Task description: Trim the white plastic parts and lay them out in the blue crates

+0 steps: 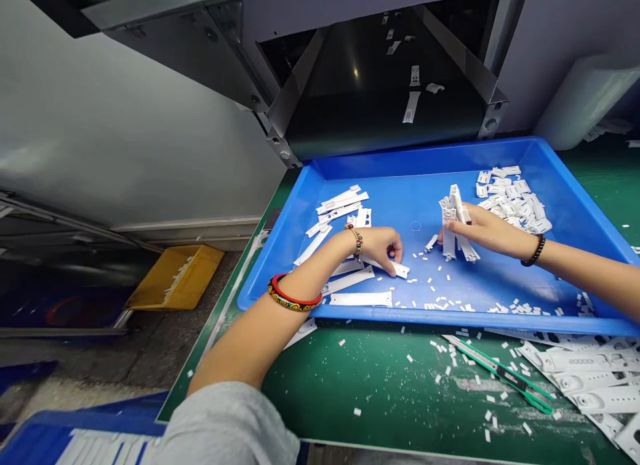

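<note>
My left hand, inside the blue tray, has its fingers closed on a long white plastic strip; its other end is hidden under the hand. To its right, my right hand grips a bunch of white plastic pieces held roughly upright above the tray floor. A small white piece is close to the right fingertips. Around my left wrist and forearm lie more long white strips. Beyond my right hand is a heap of short white clips.
A dark conveyor belt with scattered white pieces ends above the tray's far side. A green utility knife lies on the green table among small white scraps. White parts are stacked at right. A yellow bin stands lower left.
</note>
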A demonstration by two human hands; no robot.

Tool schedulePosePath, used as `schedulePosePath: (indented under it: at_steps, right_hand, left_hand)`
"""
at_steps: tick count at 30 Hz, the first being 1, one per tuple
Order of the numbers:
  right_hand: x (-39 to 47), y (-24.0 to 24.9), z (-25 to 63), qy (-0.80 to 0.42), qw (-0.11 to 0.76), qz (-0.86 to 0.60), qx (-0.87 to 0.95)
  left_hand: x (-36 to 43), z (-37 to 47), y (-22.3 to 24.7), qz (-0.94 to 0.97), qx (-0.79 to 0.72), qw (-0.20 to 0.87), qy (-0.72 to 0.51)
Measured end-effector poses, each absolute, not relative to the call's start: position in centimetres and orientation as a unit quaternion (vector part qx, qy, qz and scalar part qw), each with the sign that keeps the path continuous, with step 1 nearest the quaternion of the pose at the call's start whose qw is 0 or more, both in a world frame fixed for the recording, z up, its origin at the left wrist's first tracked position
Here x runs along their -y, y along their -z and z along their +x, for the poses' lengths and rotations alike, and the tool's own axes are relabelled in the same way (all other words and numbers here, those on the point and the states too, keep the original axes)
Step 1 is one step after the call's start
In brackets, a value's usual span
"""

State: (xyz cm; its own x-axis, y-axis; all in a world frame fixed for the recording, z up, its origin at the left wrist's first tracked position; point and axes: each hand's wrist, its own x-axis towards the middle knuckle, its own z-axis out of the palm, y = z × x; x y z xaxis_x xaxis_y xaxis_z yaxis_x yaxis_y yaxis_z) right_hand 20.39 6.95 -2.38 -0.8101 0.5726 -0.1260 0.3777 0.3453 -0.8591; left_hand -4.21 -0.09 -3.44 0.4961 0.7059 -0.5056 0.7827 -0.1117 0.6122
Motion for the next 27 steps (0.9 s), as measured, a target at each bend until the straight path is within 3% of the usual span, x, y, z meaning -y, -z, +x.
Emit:
schedulePosePath:
  at_steps: [11, 23, 27]
  right_hand:
    - [-6.2, 3.6, 20.0, -0.453, 0.191, -0.314, 0.812]
    - [-5.0, 4.0, 19.0, -0.538, 0.161, -0.302, 0.770]
    - [-5.2, 3.8, 19.2, -0.544, 0.163, -0.293, 0.769]
  left_hand:
    - [0.4, -2.2, 2.2, 0.651, -0.502, 0.524, -0.221]
    - [0.7, -0.8, 2.0, 0.549, -0.495, 0.588, -0.328]
    - [0.4, -1.1, 1.5, 0.594, -0.493, 0.545, -0.328]
